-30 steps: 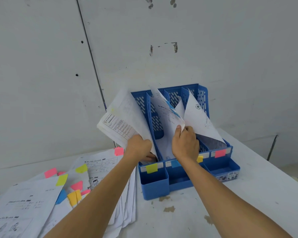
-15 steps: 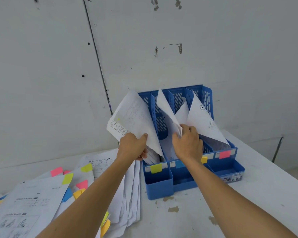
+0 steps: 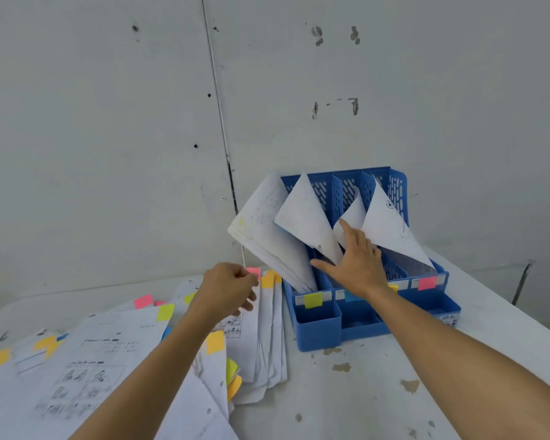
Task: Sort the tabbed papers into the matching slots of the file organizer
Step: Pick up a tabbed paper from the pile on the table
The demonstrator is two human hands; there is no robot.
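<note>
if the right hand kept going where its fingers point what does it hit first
Probably the small white sheet standing in the file organizer; the right hand has its fingertips almost on it, though depth is unclear.

file organizer on table, back against wall | loose papers spread on table just left of organizer | filed papers stand in its slots, leaning left | right hand among middle slots' sheets | left hand over loose papers, left of organizer
</note>
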